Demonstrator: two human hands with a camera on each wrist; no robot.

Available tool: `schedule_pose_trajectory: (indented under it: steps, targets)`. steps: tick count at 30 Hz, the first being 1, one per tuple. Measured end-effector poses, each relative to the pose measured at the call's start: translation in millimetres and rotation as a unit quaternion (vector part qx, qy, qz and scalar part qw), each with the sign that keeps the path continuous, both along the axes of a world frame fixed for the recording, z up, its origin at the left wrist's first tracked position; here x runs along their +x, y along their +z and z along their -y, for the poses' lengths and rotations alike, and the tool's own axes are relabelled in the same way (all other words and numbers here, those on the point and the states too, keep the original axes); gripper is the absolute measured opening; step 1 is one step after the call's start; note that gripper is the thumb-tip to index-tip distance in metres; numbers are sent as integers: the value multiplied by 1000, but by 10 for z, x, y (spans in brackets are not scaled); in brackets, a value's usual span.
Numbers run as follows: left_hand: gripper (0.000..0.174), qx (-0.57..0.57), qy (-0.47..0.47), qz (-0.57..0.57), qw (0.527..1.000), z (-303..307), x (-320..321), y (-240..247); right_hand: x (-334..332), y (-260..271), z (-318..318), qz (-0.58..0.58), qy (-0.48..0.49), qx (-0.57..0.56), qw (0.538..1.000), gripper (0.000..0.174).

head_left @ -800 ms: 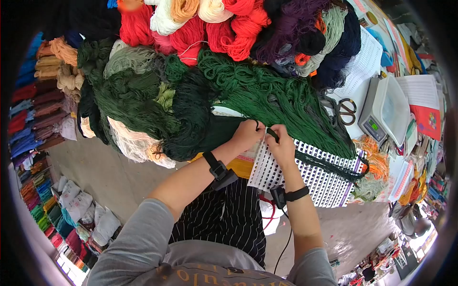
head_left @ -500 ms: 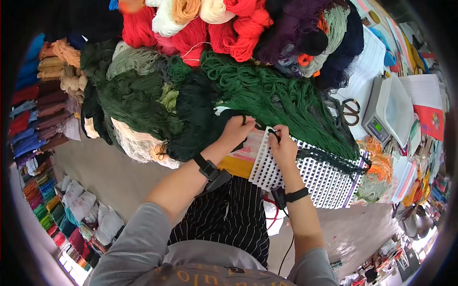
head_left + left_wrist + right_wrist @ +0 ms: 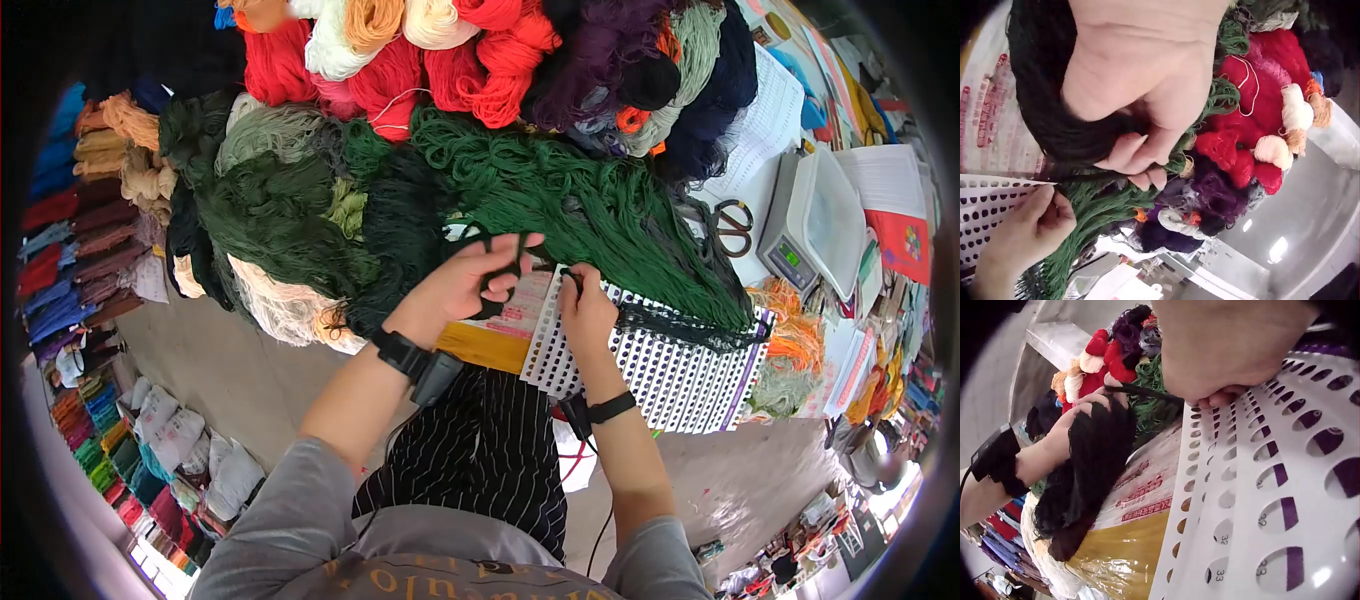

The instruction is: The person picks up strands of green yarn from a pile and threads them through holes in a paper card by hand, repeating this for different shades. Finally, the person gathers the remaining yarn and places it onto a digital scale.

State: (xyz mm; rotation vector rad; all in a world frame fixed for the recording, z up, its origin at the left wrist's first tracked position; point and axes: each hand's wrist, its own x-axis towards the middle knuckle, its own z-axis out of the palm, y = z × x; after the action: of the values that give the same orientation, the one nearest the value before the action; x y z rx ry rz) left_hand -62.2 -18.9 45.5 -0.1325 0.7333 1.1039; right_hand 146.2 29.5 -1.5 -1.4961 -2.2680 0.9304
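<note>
A grey long-sleeved top, its sleeves bunched near the elbows, carries gold lettering on a brown band. Black cloth with thin white pinstripes covers the lap. A black strap with a boxy unit sits behind the left hand, and a second black strap sits behind the right hand, trailing a thin black cable.

Below us we see a grey concrete floor; at left, shelves of coloured yarn; overhead, two bright ceiling lights.
</note>
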Motion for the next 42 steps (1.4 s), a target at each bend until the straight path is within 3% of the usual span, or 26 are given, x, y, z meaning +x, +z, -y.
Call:
schedule_pose_trajectory:
  steps: [1, 3, 5, 9, 11, 12, 13, 15, 16, 18, 19, 20, 21, 23, 25, 28, 31, 32, 34, 35, 37, 39, 42]
  targets:
    - [39, 26, -47, 2, 999, -17, 46, -49, 22, 1, 34, -1, 1, 1, 1000, 16]
    - [52, 43, -184, -110, 976, -39, 199, -167, 68, 2, 67, -61, -26, 9, 998, 15]
    - [46, 107, -285, -325, 895, -150, 388, -140, 69, 67, 59, -80, -8, 52, 995, 16]
    - [35, 171, -246, -405, 864, -128, 557, -414, 10, 88, 23, -53, -1, 42, 998, 17]
    - [25, 117, -235, -580, 771, -161, 504, -349, -40, 135, -3, 35, 68, 69, 995, 22]
    - [22, 156, -171, -618, 751, -146, 517, -313, -65, 122, 2, 58, 60, 74, 994, 29]
    - [22, 156, -173, -619, 750, -109, 528, -268, -80, 115, -6, 56, 58, 73, 994, 29]
    - [20, 141, -200, -730, 639, -34, 546, -153, -109, 118, -25, 88, 53, 62, 993, 30]
    - [20, 141, -200, -730, 638, -12, 558, -146, -122, 125, -25, 88, 53, 63, 993, 30]
    - [19, 52, -149, -606, 780, -28, 580, -89, -145, 149, -29, 74, 38, 54, 995, 30]
    - [19, 53, -148, -604, 781, -45, 555, -48, -150, 163, -33, 76, 38, 55, 995, 30]
    - [20, 10, -134, -443, 886, -44, 496, -5, -156, 176, -32, 78, 34, 46, 995, 30]
    - [22, -34, -116, -266, 956, -60, 431, 87, -162, 183, -38, 79, 30, 36, 996, 30]
    - [21, -41, -84, -207, 974, -63, 333, 275, -160, 145, -40, 67, 26, 44, 996, 30]
    - [19, -59, 12, -153, 986, -42, 156, 559, -159, 141, -46, 63, 25, 47, 997, 27]
    - [18, -29, 110, -176, 978, 143, -344, 934, -141, 101, -48, 63, 31, 55, 996, 23]
    - [19, -73, 244, -317, 914, 260, -660, 1177, -108, 59, -43, 35, 35, 78, 996, 19]
    - [22, -112, 237, -496, 828, 267, -667, 1158, -87, 42, -27, 33, 33, 78, 996, 19]
    - [28, -117, 187, -782, 583, 301, -672, 1001, -15, 0, 22, 34, -35, -23, 999, 17]
    - [28, -78, 176, -830, 523, 286, -545, 870, 11, -28, 28, 34, -35, -22, 999, 17]
    - [24, -34, 80, -768, 635, 235, -166, 612, 44, -56, 38, -39, -97, -47, 993, 16]
    - [24, 11, -226, -821, 524, 216, 197, 128, 41, -54, 25, -50, -96, -57, 992, 16]
    - [22, 85, -273, -815, 504, 55, 547, -237, 72, -101, 12, -100, -104, -34, 989, 17]
